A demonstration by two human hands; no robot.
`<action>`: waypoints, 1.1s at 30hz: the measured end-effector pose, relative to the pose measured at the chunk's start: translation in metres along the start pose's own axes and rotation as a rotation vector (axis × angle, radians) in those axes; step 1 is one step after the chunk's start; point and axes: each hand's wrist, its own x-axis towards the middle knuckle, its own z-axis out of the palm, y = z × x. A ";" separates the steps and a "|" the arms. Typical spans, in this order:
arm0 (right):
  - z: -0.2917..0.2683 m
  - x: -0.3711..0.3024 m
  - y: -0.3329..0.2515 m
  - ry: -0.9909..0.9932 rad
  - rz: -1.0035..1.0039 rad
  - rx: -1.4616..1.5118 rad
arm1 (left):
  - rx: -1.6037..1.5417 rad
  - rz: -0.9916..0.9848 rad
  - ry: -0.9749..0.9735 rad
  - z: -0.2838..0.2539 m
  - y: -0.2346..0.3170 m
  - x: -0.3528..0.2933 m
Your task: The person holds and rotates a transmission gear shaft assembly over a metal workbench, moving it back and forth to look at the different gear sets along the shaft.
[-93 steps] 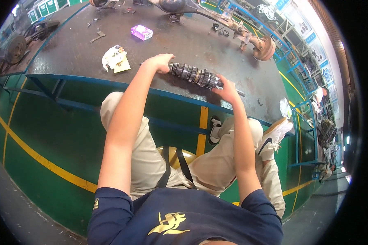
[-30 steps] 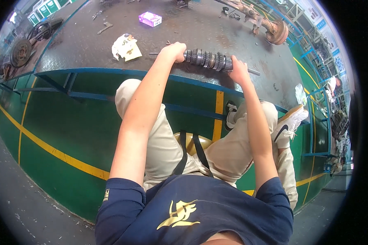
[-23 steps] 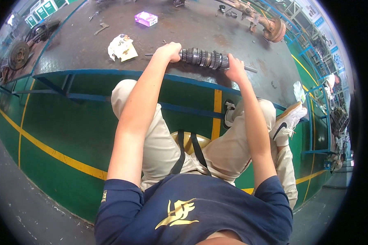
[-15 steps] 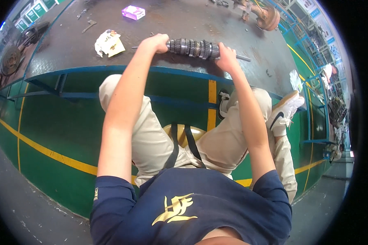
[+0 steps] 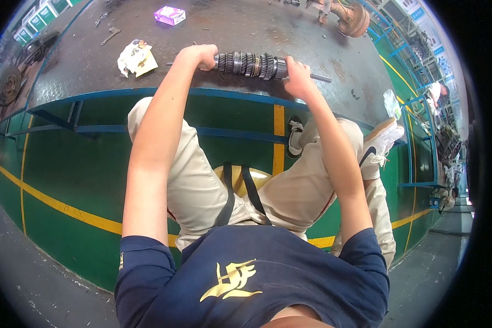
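Observation:
A dark metal gear shaft (image 5: 251,65) lies across the near part of the metal workbench, its several toothed gears side by side. My left hand (image 5: 203,56) is closed round its left end, where a thin tip pokes out past the fingers. At the other end, my right hand (image 5: 298,77) grips the shaft beside the last gear. A plain thin rod end (image 5: 321,78) sticks out to the right of that hand. My palms and most of the gripped surfaces are hidden.
On the workbench (image 5: 224,33) lie a crumpled white-and-yellow packet (image 5: 138,59), a purple tissue box (image 5: 170,16), a wrench-like tool (image 5: 111,36) and a large rusty axle part (image 5: 354,21). A clear plastic bag (image 5: 391,104) is at the right edge. Blue framing (image 5: 180,130) runs below.
The whole view has shifted slightly, so bench, hands and shaft all appear a little farther left. Both hands keep their hold on the gear shaft.

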 end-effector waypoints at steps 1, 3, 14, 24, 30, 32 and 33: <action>0.001 -0.001 0.000 0.022 -0.007 0.015 | 0.000 -0.003 0.001 0.001 -0.002 0.001; 0.002 -0.001 0.001 0.031 -0.011 0.018 | 0.009 0.025 0.024 0.002 -0.002 0.003; -0.001 -0.012 -0.010 0.090 -0.026 0.037 | -0.100 0.086 -0.019 0.003 -0.015 0.020; 0.003 -0.013 -0.003 0.124 -0.059 0.004 | -0.052 0.049 -0.055 -0.001 -0.007 0.015; 0.007 -0.015 -0.001 0.203 -0.140 -0.002 | -0.046 0.031 -0.051 0.002 -0.011 0.019; 0.008 -0.015 -0.002 0.238 -0.171 -0.009 | -0.050 0.038 -0.076 0.002 -0.013 0.020; 0.007 -0.015 -0.002 0.214 -0.147 0.001 | -0.050 0.039 -0.075 0.001 -0.011 0.019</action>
